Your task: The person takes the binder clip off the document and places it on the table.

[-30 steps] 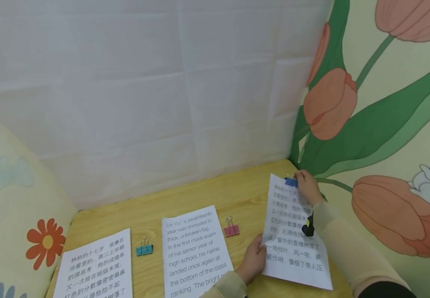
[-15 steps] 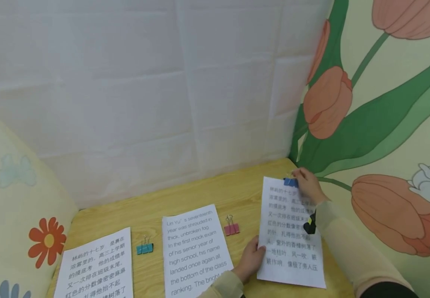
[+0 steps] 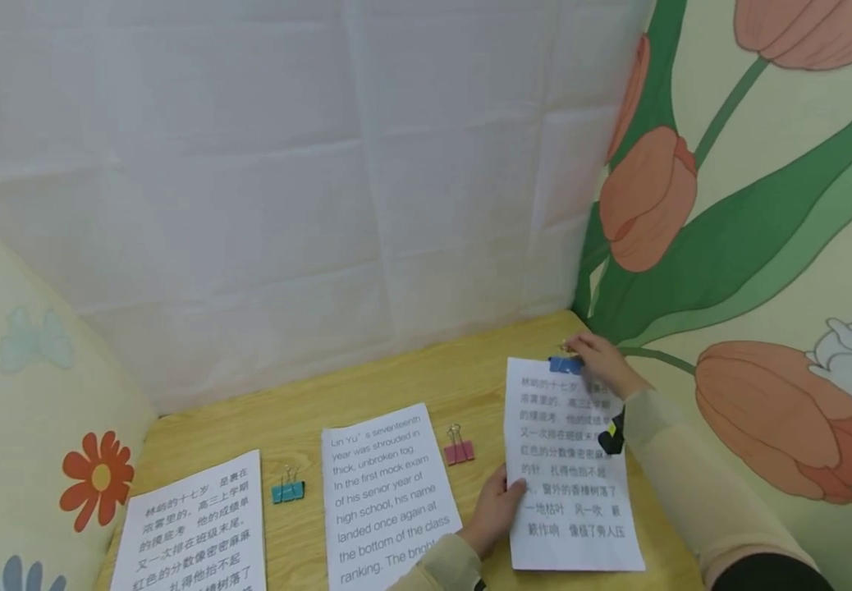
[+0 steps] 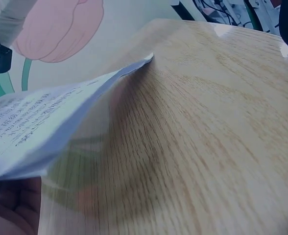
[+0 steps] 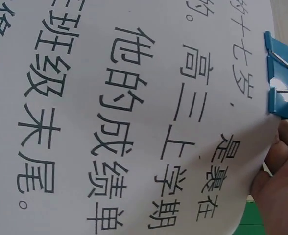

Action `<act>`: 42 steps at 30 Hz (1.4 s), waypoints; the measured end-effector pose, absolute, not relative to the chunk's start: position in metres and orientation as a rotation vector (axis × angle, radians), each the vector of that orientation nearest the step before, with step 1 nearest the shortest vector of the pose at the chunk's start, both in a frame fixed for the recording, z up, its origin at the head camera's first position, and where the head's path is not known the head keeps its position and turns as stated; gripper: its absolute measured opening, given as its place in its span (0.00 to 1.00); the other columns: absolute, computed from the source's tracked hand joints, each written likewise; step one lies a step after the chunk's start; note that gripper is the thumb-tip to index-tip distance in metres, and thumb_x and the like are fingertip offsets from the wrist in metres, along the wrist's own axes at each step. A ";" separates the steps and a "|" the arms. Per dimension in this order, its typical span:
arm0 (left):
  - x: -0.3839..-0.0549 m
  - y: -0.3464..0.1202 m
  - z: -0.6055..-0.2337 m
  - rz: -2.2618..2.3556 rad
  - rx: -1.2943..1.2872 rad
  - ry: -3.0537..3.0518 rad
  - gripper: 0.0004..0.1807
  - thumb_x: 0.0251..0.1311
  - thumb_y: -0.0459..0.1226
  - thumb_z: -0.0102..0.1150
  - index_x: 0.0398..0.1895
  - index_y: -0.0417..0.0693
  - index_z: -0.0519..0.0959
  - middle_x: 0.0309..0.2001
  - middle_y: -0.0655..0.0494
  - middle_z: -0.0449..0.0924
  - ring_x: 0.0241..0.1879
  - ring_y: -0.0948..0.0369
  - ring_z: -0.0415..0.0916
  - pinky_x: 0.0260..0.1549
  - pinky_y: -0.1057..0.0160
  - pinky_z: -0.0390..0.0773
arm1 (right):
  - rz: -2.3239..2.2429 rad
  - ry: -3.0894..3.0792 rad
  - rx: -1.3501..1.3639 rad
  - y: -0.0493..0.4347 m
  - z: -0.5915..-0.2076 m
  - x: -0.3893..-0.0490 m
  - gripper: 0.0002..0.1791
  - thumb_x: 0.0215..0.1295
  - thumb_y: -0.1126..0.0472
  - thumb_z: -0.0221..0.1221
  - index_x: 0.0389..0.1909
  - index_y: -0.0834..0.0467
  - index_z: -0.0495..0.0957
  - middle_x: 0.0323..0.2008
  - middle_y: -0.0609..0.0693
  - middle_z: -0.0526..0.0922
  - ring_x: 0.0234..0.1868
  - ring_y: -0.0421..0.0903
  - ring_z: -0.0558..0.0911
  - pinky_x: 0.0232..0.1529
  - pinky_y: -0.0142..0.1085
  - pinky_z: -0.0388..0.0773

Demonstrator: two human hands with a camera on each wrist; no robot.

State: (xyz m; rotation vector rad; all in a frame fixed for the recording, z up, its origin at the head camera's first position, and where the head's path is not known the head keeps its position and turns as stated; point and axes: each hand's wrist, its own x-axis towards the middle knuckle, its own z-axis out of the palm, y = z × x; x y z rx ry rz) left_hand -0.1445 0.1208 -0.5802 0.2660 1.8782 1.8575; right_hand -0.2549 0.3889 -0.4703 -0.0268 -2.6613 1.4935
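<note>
A blue binder clip [image 3: 565, 365] sits on the top edge of a sheaf of printed paper [image 3: 570, 460] with Chinese text. My right hand [image 3: 606, 361] grips the clip at its wire handles. In the right wrist view, the blue clip [image 5: 280, 76] straddles the paper edge, and the right hand [image 5: 283, 171] is partly cut off by the frame. My left hand [image 3: 496, 509] pinches the sheaf's left edge, thumb in front and fingers behind. The left wrist view shows the paper [image 4: 51, 117] lifted off the wood at its near edge, the left hand [image 4: 14, 205] beneath it.
On the wooden table [image 3: 396, 377] lie an English-text sheaf [image 3: 389, 501] and another Chinese-text sheaf [image 3: 190, 525] farther left. A teal binder clip [image 3: 288, 491] stands between them. A pink binder clip [image 3: 460, 451] stands right of the English sheaf. Painted walls [image 3: 766, 271] and a white cloth [image 3: 249, 205] enclose the table.
Both hands have shifted the clipped sheaf slightly left, and it has turned more upright in the head view. The grips look the same. The other sheaves and clips stay put.
</note>
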 end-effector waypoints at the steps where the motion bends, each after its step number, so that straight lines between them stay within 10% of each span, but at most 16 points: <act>1: -0.145 0.120 -0.580 1.857 0.267 1.878 0.19 0.77 0.38 0.49 0.66 0.42 0.73 0.38 0.57 0.82 0.35 0.60 0.80 0.40 0.60 0.80 | 1.522 -2.662 -0.007 0.389 -0.470 -0.256 0.24 0.85 0.55 0.42 0.57 0.72 0.75 0.59 0.70 0.77 0.62 0.66 0.74 0.64 0.57 0.68; 12: -0.145 0.117 -0.581 1.864 0.219 1.862 0.20 0.78 0.38 0.47 0.68 0.43 0.71 0.37 0.57 0.81 0.32 0.59 0.81 0.39 0.60 0.81 | 1.972 -2.525 0.156 0.393 -0.465 -0.258 0.21 0.82 0.61 0.49 0.60 0.77 0.68 0.55 0.60 0.81 0.50 0.35 0.80 0.55 0.31 0.73; 42: -0.144 0.112 -0.584 1.846 0.216 1.975 0.20 0.76 0.36 0.46 0.67 0.37 0.71 0.33 0.57 0.79 0.30 0.60 0.77 0.37 0.60 0.79 | 1.952 -2.722 0.023 0.391 -0.468 -0.259 0.32 0.80 0.56 0.54 0.71 0.76 0.61 0.62 0.64 0.76 0.55 0.40 0.76 0.65 0.45 0.67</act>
